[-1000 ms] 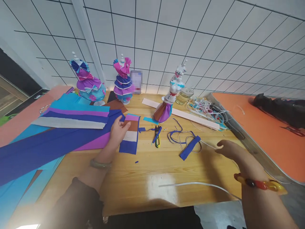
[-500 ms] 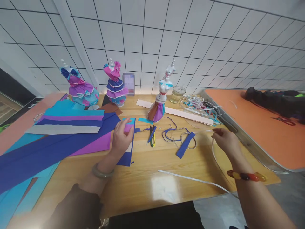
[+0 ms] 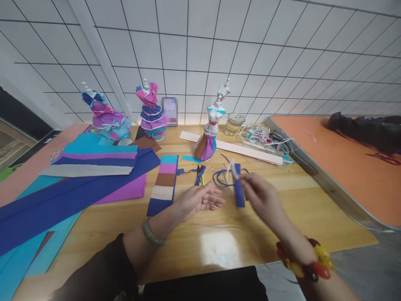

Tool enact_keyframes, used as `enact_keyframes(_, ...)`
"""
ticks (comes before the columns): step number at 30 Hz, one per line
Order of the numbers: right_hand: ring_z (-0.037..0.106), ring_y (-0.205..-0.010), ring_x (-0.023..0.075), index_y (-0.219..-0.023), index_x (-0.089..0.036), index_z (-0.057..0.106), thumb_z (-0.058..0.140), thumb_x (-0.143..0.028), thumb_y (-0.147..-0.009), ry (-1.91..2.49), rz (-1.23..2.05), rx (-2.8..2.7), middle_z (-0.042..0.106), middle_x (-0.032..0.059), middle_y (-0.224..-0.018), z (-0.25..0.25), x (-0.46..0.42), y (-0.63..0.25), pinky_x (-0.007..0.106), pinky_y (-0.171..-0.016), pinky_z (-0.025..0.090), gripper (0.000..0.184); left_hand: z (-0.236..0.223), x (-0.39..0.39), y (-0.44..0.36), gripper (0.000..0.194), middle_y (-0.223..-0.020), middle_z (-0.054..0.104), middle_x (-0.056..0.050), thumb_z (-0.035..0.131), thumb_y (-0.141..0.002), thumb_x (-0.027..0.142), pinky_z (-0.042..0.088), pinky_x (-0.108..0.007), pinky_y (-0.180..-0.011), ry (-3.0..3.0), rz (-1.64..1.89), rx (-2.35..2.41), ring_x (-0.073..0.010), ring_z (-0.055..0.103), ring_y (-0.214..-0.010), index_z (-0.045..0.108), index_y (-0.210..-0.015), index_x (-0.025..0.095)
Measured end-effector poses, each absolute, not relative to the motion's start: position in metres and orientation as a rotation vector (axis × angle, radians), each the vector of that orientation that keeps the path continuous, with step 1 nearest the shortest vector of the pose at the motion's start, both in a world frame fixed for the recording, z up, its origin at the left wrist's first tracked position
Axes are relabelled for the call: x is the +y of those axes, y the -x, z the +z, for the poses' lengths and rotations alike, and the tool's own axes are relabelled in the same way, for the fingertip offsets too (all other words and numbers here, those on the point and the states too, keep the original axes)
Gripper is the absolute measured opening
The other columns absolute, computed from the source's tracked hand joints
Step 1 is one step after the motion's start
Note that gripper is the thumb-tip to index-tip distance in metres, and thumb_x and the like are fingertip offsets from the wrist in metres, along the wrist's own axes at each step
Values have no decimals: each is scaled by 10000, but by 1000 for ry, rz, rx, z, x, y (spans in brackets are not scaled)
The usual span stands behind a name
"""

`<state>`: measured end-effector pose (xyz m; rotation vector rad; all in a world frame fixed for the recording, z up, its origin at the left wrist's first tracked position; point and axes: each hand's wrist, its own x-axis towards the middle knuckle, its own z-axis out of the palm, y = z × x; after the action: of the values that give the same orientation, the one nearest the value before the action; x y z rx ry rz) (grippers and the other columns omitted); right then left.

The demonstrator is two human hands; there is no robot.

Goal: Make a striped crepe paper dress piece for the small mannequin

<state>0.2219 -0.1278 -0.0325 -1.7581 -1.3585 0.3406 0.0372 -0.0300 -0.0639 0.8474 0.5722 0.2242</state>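
My left hand (image 3: pixel 200 200) hovers over the middle of the table, palm turned sideways, fingers stretched out with nothing in them. Pinched between the fingertips of my right hand (image 3: pixel 261 195) is a thin white ribbon (image 3: pixel 232 169), blurred by motion. Just behind these fingers lies a short dark blue strip (image 3: pixel 239 190), beside loops of blue cord (image 3: pixel 218 179). Small thread snips (image 3: pixel 199 170), partly covered by a blue scrap, lie beyond my left hand. A panel of coloured bands (image 3: pixel 164 179) is to the left of that hand.
A small dress form (image 3: pixel 209 144) with a brown and purple skirt stands at the back, near two dressed forms (image 3: pixel 152 110). A glass jar (image 3: pixel 234 124) and tangled ribbons (image 3: pixel 263 140) are back right. Folded coloured sheets (image 3: pixel 94 167) cover the left side.
My right hand has moved left with the white ribbon. My left hand has come off the banded panel toward the middle and opened. The ribbon's long tail has shifted along the table.
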Motion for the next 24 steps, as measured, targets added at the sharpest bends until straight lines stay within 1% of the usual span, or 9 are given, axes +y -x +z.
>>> enact_keyframes(2,614,-768,167,-991,-196,632,422,-201,-888,1645,322,-1760,620,73,-853,-39,-135,-192,296,-692,502,234,-62,-31,-44,535,-867,690,-142,433,-857,563,460,-298,-779,-665,217,528,-175,642,-809,632,-956,76)
enact_keyframes(4,630,-820,175,-1031,-193,631,375,-155,-899,1656,279,-1959,630,106,-952,-47,-141,-172,292,-693,513,291,-63,-29,-49,483,-844,684,-134,417,-886,508,461,-296,-781,-544,251,515,-170,641,-799,623,-945,75)
enact_keyframes(6,639,-747,173,-1032,-180,636,354,-150,-909,1736,276,-2031,642,104,-896,-54,-147,-165,285,-636,516,310,-65,-24,-48,315,-726,658,-86,468,-891,378,470,-293,-750,-499,327,539,-162,638,-747,604,-915,95)
enact_keyframes(8,642,-713,172,-1022,-177,644,365,-185,-922,1777,387,-2021,653,86,-832,-57,-153,-169,284,-630,517,296,-70,-19,-43,173,-545,542,2,500,-874,272,462,-244,-622,-521,381,585,-115,581,-575,580,-869,119)
enact_keyframes(9,649,-741,175,-1017,-179,647,380,-215,-926,1780,460,-1983,666,83,-840,-57,-155,-175,288,-661,521,284,-72,-16,-40,139,-482,455,43,505,-868,250,419,-205,-527,-548,386,612,-82,503,-470,569,-848,128)
enact_keyframes(11,659,-857,189,-994,-187,657,416,-286,-922,1794,563,-1837,696,87,-925,-59,-160,-195,305,-765,519,270,-78,-9,-32,144,-441,328,85,499,-865,258,260,-158,-392,-625,346,663,-38,311,-353,556,-818,134)
enact_keyframes(14,664,-911,233,-963,-187,673,437,-352,-894,1979,535,-1565,714,94,-979,-64,-165,-235,361,-818,514,296,-85,0,-21,169,-437,260,100,483,-863,283,135,-155,-362,-774,305,727,-26,185,-336,552,-805,140)
enact_keyframes(18,649,-969,289,-984,-179,691,455,-381,-844,2231,461,-1482,699,107,-1057,-72,-175,-287,419,-835,506,341,-90,8,-16,224,-447,220,112,495,-843,376,101,-162,-368,-973,319,807,-31,132,-349,543,-809,159)
enact_keyframes(24,643,-982,293,-977,-182,687,452,-401,-842,2234,424,-1536,697,112,-1060,-64,-172,-302,402,-809,512,348,-84,3,-18,315,-451,238,110,540,-776,485,122,-192,-395,-1189,276,925,-43,164,-370,524,-778,170)
